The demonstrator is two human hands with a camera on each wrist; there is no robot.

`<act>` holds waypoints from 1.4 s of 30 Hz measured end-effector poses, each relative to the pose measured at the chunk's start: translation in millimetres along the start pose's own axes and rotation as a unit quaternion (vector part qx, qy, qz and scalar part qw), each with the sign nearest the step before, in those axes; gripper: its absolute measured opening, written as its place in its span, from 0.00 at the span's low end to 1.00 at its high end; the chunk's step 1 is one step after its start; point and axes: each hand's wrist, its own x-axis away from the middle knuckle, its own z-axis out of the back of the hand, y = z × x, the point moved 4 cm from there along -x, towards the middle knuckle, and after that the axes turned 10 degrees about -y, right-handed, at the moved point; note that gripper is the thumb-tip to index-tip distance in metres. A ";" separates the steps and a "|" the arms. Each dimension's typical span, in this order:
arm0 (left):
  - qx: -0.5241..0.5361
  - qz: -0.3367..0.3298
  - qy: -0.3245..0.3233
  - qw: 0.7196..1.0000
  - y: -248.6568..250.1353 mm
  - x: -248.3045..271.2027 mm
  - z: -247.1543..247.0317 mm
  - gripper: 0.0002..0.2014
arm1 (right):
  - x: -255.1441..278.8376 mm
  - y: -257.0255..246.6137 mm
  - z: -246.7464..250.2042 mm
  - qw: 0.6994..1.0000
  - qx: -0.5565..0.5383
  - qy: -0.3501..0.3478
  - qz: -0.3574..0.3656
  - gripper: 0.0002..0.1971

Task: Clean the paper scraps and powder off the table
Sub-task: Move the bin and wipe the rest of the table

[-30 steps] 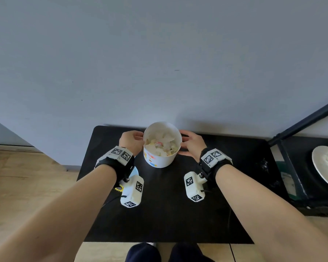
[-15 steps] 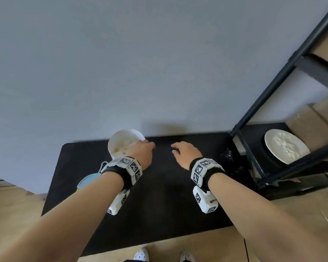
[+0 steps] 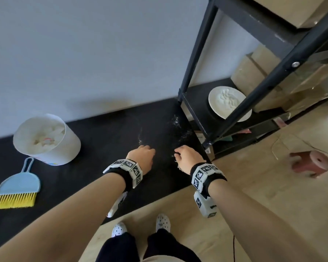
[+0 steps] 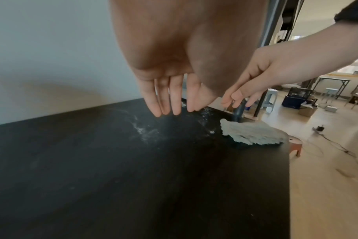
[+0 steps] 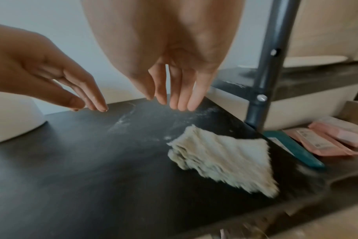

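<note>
White powder (image 3: 175,122) (image 4: 142,128) (image 5: 121,120) streaks the right end of the black table (image 3: 102,140). A folded cream cloth (image 4: 253,133) (image 5: 221,156) lies on the table near its right edge, under my right hand (image 3: 186,155) (image 5: 174,97). My left hand (image 3: 142,154) (image 4: 170,100) hovers just left of it. Both hands hang above the table with straight, relaxed fingers and hold nothing. A white bucket (image 3: 45,138) with paper scraps inside stands at the left.
A blue dustpan (image 3: 17,184) with a yellow-bristled brush lies left of the bucket's front. A black metal shelf rack (image 3: 235,72) stands at the table's right end, with a white plate (image 3: 229,103) on it. A red stool (image 3: 311,163) is on the wooden floor.
Both hands let go of the white bucket and moved right along the table to the powdered end. The view swung right, bringing the rack and floor into sight.
</note>
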 end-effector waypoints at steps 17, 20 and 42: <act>0.031 0.064 -0.039 0.997 37.0 -16.2 -67.3 0.17 | -22.2 90.5 -69.4 0.984 0.133 -0.087 0.080 0.37; 0.041 0.074 -0.023 0.996 35.2 -16.0 -69.6 0.18 | -46.8 81.4 -64.8 0.987 0.124 -0.074 0.067 0.38; -0.028 -0.016 -0.016 0.999 85.6 -33.5 -63.3 0.19 | 4.8 138.7 -73.6 0.999 0.022 -0.031 -0.031 0.38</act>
